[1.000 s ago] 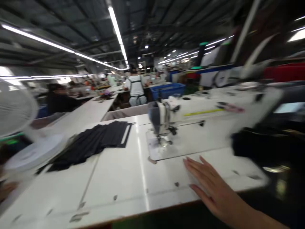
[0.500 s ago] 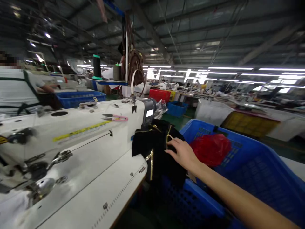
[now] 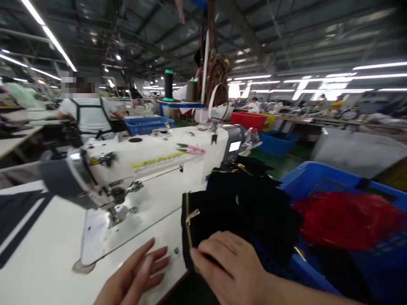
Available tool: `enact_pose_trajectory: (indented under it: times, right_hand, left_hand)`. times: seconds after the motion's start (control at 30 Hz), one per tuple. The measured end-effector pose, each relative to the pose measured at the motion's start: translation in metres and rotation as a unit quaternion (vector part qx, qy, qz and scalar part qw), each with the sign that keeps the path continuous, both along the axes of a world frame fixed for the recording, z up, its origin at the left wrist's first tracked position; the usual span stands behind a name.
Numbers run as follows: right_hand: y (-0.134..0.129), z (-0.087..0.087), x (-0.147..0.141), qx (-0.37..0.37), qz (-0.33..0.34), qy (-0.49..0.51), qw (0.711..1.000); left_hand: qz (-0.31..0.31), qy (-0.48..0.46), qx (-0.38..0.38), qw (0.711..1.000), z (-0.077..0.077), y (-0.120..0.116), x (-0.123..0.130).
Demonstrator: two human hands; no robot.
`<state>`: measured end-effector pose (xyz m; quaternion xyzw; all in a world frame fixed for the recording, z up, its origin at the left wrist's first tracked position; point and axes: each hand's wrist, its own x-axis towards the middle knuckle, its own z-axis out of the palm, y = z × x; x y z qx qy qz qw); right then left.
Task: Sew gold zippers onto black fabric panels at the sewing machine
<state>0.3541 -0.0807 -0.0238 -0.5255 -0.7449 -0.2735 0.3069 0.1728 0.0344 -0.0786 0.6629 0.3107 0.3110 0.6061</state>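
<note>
The black cloth piece (image 3: pixel 216 214) has a gold zip (image 3: pixel 188 224) running down close to its left edge, its shiny pull slanting toward the cloth. The right fingers (image 3: pixel 206 265) pinch its near edge by the counter (image 3: pixel 162 231). It's matte and dark; from where I stand, I can't make out where it ends against the black pile (image 3: pixel 251 182) behind.

tube lights (image 3: pixel 59 47) bright | roof (image 3: pixel 152 25) dim | slight blur | edges stretched
</note>
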Motion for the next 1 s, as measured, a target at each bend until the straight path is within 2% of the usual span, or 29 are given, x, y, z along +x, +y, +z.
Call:
enact_pose_trajectory:
  times: [0.07,0.17,0.23,0.37,0.5,0.67,0.77,0.87,1.0]
  right_hand:
    - [0.013,-0.017,-0.030,0.004,0.072,-0.007,0.997]
    - [0.023,-0.039,-0.061,-0.045,0.142,0.027,0.989]
    - [0.024,-0.044,-0.069,-0.095,0.165,0.073,0.979]
    - [0.033,-0.036,-0.058,-0.183,0.151,0.147,0.960]
    - [0.065,-0.024,-0.049,-0.215,0.142,0.164,0.952]
    - [0.097,-0.026,-0.075,-0.250,0.256,0.047,0.933]
    - [0.106,-0.024,-0.088,-0.269,0.271,0.002,0.924]
    - [0.110,-0.012,-0.086,-0.303,0.270,0.071,0.911]
    - [0.106,0.004,-0.077,-0.345,0.219,0.204,0.890]
  left_hand:
    - [-0.029,0.016,-0.129,0.991,0.005,0.002,-0.004]
    - [-0.003,0.000,-0.148,0.989,0.011,0.006,-0.013]
    - [0.031,0.011,-0.140,0.990,0.014,0.007,-0.027]
    - [0.057,0.056,-0.145,0.986,0.020,0.006,-0.063]
    - [0.066,0.088,-0.127,0.986,0.022,0.006,-0.083]
    - [0.059,0.085,-0.116,0.988,0.021,0.011,-0.085]
    - [0.048,0.086,-0.101,0.990,0.028,0.016,-0.088]
    - [0.044,0.053,-0.113,0.991,0.039,0.017,-0.097]
    - [0.007,-0.027,-0.145,0.989,0.046,0.006,-0.111]
